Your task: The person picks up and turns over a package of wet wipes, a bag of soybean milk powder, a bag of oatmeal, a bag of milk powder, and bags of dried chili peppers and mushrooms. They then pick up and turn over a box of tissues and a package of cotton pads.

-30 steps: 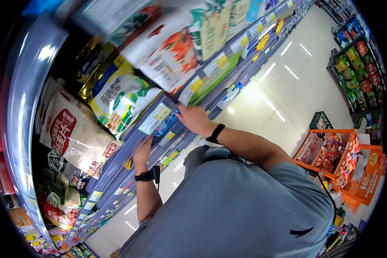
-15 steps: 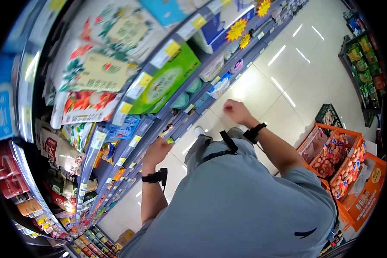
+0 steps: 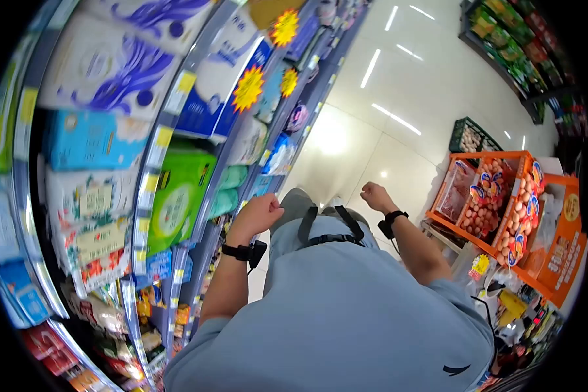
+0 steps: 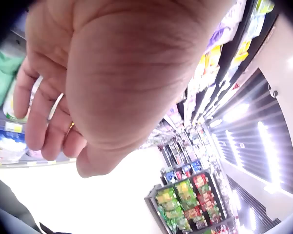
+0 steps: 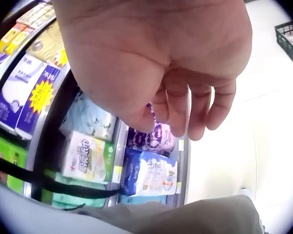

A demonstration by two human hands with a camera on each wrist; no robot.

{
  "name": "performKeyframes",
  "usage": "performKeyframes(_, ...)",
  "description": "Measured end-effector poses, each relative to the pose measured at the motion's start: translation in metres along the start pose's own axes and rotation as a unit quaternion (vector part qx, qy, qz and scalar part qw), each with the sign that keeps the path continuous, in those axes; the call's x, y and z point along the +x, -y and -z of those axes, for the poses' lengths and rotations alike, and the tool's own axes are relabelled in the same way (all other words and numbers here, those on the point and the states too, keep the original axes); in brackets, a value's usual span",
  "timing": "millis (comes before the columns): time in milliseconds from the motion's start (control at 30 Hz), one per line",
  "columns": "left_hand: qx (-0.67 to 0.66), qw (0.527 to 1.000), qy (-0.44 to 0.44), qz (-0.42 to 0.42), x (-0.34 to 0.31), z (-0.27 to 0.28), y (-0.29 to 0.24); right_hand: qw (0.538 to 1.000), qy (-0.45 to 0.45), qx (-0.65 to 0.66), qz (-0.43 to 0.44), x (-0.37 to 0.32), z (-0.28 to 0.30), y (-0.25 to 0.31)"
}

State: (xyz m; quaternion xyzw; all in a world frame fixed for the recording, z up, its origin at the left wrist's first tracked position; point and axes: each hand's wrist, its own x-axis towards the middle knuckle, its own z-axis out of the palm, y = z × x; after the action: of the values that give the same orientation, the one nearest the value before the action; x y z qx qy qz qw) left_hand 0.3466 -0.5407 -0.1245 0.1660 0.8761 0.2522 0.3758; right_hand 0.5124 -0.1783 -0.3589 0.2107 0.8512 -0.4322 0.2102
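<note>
Empty-handed beside the shelf (image 3: 141,245)
Your left hand (image 3: 259,215) and right hand (image 3: 376,197) curl loosely, holding nothing; you seem between steps; any reach would mean uncurling them.

Shelves (image 3: 142,225) of packs (image 3: 179,202) run along the person's (image 3: 333,313) left, beside the left hand (image 3: 258,212). Over on the right, eggs (image 3: 482,223) sit in a crate (image 3: 460,230); a basket (image 3: 456,129) stands just beyond it, a rack (image 3: 493,59) farther ahead.
</note>
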Motion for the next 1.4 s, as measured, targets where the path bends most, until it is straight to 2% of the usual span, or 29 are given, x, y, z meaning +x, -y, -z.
performKeyframes(100,0.015,0.996,0.050,-0.066,0.063,-0.002,-0.042,0.995,-0.050,0.063,-0.066,0.001,-0.001,-0.056)
performKeyframes(200,0.029,0.975,0.133,-0.176,0.125,-0.008,-0.083,0.942,-0.086,0.238,-0.221,-0.002,-0.004,-0.112)
performKeyframes(233,0.034,0.972,0.140,-0.184,0.143,-0.009,-0.093,0.923,-0.104,0.267,-0.256,-0.007,0.000,-0.121)
performKeyframes(300,0.102,0.942,0.189,-0.256,0.186,-0.008,-0.118,0.893,-0.169,0.286,-0.303,-0.015,-0.001,-0.146)
performKeyframes(333,0.121,0.933,0.202,-0.271,0.213,-0.011,-0.123,0.893,-0.152,0.285,-0.315,-0.023,0.009,-0.146)
performKeyframes(367,0.107,0.930,0.215,-0.279,0.235,-0.007,-0.135,0.879,-0.193,0.311,-0.304,-0.031,0.006,-0.153)
performKeyframes(400,0.115,0.932,0.239,-0.246,0.256,0.002,-0.157,0.885,-0.160,0.319,-0.298,-0.037,0.009,-0.163)
performKeyframes(433,0.099,0.935,0.245,-0.237,0.290,-0.002,-0.158,0.911,-0.147,0.214,-0.322,-0.032,0.001,-0.185)
performKeyframes(467,0.037,0.947,0.220,-0.233,0.318,-0.003,-0.161,0.877,-0.190,0.265,-0.352,-0.033,0.015,-0.163)
performKeyframes(500,0.021,0.955,0.225,-0.192,0.351,-0.003,-0.167,0.957,-0.178,0.128,-0.189,-0.024,-0.019,-0.219)
performKeyframes(533,-0.001,0.958,0.197,-0.208,0.401,-0.025,-0.142,0.846,-0.182,0.305,-0.398,-0.020,0.055,-0.112)
performKeyframes(567,0.093,0.957,0.182,-0.208,0.428,-0.018,-0.158,0.847,-0.173,0.317,-0.390,-0.005,0.066,-0.105)
performKeyframes(633,0.246,0.920,0.185,-0.242,0.486,-0.022,-0.172,0.854,-0.210,0.336,-0.336,0.022,0.097,-0.077)
performKeyframes(700,0.274,0.903,0.193,-0.268,0.504,-0.015,-0.223,0.837,-0.255,0.391,-0.285,0.052,0.126,-0.059)
performKeyframes(767,0.049,0.940,0.176,-0.289,0.511,-0.016,-0.283,0.838,-0.268,0.397,-0.261,0.071,0.174,-0.026)
performKeyframes(800,0.009,0.938,0.175,-0.299,0.507,-0.016,-0.313,0.832,-0.261,0.409,-0.267,0.079,0.196,-0.017)
performKeyframes(867,0.015,0.931,0.214,-0.296,0.523,-0.032,-0.341,0.825,-0.290,0.419,-0.244,0.095,0.214,-0.034)
performKeyframes(900,0.029,0.925,0.241,-0.292,0.535,-0.042,-0.344,0.828,-0.304,0.417,-0.219,0.102,0.223,-0.044)
performKeyframes(967,0.056,0.918,0.274,-0.281,0.566,-0.062,-0.332,0.824,-0.324,0.405,-0.229,0.111,0.243,-0.067)
performKeyframes(1033,0.089,0.923,0.297,-0.227,0.627,-0.087,-0.275,0.811,-0.307,0.421,-0.266,0.124,0.236,-0.121)
performKeyframes(1067,0.109,0.935,0.272,-0.201,0.636,-0.081,-0.261,0.808,-0.295,0.424,-0.284,0.127,0.231,-0.151)
performKeyframes(1100,0.166,0.933,0.294,-0.125,0.642,-0.067,-0.260,0.804,-0.282,0.428,-0.302,0.126,0.233,-0.180)
performKeyframes(1133,0.219,0.945,0.217,-0.105,0.644,-0.058,-0.244,0.779,-0.265,0.436,-0.364,0.121,0.247,-0.196)
performKeyframes(1167,0.459,0.809,0.234,-0.283,0.699,-0.067,-0.166,0.751,-0.245,0.442,-0.425,0.116,0.261,-0.207)
performKeyframes(1233,0.541,0.710,0.319,-0.318,0.689,-0.025,-0.196,0.751,-0.237,0.435,-0.437,0.114,0.293,-0.241)
performKeyframes(1300,0.390,0.814,0.390,-0.182,0.743,-0.027,-0.155,0.756,-0.228,0.419,-0.449,0.128,0.339,-0.279)
performKeyframes(1333,0.498,0.703,0.286,-0.419,0.738,-0.014,-0.188,0.795,-0.243,0.365,-0.418,0.139,0.360,-0.301)
performKeyframes(1367,0.528,0.687,0.230,-0.442,0.742,-0.016,-0.217,0.830,-0.256,0.310,-0.385,0.145,0.379,-0.317)
performKeyframes(1400,0.279,0.908,0.257,-0.181,0.746,-0.023,-0.245,0.848,-0.267,0.267,-0.371,0.149,0.407,-0.323)
